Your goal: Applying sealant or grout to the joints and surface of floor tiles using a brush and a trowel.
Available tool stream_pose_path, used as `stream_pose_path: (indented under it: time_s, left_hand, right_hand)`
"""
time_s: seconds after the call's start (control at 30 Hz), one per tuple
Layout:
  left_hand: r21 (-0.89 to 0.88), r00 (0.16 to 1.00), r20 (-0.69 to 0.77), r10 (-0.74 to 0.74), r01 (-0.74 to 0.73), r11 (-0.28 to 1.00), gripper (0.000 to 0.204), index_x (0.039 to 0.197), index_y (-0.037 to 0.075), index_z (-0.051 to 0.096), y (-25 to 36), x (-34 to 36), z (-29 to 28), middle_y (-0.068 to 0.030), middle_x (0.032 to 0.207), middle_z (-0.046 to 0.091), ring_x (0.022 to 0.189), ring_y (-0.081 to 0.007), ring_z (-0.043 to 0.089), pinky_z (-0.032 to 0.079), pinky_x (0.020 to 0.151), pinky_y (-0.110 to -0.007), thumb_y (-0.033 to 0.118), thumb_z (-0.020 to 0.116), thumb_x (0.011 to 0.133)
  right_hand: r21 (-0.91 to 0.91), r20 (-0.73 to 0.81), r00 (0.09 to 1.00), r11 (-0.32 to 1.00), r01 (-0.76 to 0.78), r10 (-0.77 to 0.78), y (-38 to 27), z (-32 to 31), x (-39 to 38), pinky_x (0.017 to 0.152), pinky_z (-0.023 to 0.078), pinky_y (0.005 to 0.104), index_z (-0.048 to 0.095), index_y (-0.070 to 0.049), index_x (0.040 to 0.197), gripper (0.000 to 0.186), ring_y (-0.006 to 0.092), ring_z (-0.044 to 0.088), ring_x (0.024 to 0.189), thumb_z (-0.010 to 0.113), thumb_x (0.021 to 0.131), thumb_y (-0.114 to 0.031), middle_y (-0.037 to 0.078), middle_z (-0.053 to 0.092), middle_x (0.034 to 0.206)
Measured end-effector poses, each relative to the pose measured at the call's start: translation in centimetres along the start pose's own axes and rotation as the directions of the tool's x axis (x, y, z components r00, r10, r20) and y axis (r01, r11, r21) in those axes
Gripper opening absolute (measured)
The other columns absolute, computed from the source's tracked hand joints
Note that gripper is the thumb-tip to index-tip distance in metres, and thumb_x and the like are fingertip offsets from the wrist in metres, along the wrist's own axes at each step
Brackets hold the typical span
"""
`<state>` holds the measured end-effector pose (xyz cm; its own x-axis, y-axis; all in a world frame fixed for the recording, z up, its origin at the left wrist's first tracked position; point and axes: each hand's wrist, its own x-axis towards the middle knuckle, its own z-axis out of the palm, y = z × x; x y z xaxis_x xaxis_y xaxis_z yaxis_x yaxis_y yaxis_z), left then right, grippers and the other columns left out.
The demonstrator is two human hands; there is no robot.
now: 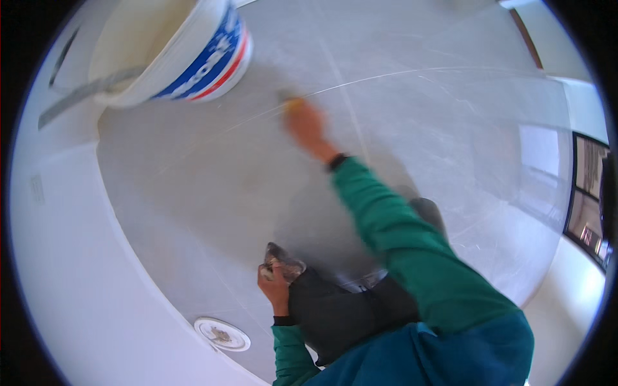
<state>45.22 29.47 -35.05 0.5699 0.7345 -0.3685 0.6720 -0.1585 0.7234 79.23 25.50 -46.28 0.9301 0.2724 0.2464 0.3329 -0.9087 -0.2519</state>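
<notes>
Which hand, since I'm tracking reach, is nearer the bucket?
The right hand, stretched forward; the left hand, lower in view, is farther from the bucket.

Bucket (241,64), upper left: white plastic, smooth outer wall, low sheen; printed band (205,67) in blue and red, smooth.
Bar (90,96) across its rim: grey, matt; material uncertain.
Floor (212,167), centre: grey, tile-like, smooth, pale-veined; satin, glossier with soft reflections at right.
Wall (58,238), left: white, smooth, matt.
Round plate (201,324), lower left: white, smooth, plastic-looking; residue (221,335) on it brownish, rough.
Sleeve (399,225), centre right: green cloth, matt, creased; cuff (337,161) dark, matt fabric.
Trousers (347,315), lower centre: dark grey cloth, matt.
Yellow piece (294,103) in right hand (309,128): blurred, material unreadable.
Window (588,193), far right: glossy panes, dark frame.
</notes>
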Motion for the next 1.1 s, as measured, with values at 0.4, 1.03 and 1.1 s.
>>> stream_pose_path:
  time_s: [0.4, 1.03, 1.1]
  left_hand:
    - [0.176, 0.998, 0.053, 0.033, -0.042, 0.983, 0.029, 0.073, -0.004, 0.049, 2.2, -0.5, 3.2, -0.0106, 0.067, 0.052, 0.061, -0.0192, 0.047, 0.039, 0.056, -0.032, 0.024, 0.052, 0.08]
    - [0.098, 0.965, 0.233, -0.118, 0.097, 0.99, 0.025, 0.093, 0.001, 0.046, 19.6, -1.5, 6.4, -0.0044, 0.084, 0.051, 0.074, -0.0113, 0.048, 0.042, 0.064, -0.024, 0.025, 0.046, 0.086]
    - [0.041, 0.963, 0.245, -0.112, 0.105, 0.994, 0.024, 0.091, 0.001, 0.047, 21.4, -1.2, 7.3, -0.0036, 0.082, 0.051, 0.073, -0.0102, 0.047, 0.041, 0.064, -0.024, 0.025, 0.045, 0.087]
  right_hand:
    - [0.306, -0.253, 0.957, 0.95, -0.06, 0.142, 39.7, -14.4, 0.2, 0.076, 0.043, 0.0331, 0.054, -0.007, 0.102, 0.029, 0.0247, 0.053, 0.09, 0.058, 0.073, -0.011, 0.01, 0.056, 0.1]
    - [0.591, 0.379, 0.909, 0.71, -0.383, 0.175, 15.1, -10.8, 8.0, 0.057, 0.044, 0.0425, 0.05, -0.004, 0.086, 0.018, 0.0302, 0.052, 0.075, 0.05, 0.07, -0.012, 0.013, 0.049, 0.083]
    - [0.622, 0.43, 0.881, 0.643, -0.447, 0.196, 15.5, -10.6, 8.0, 0.06, 0.044, 0.041, 0.051, -0.003, 0.086, 0.016, 0.029, 0.052, 0.075, 0.049, 0.071, -0.011, 0.013, 0.05, 0.082]
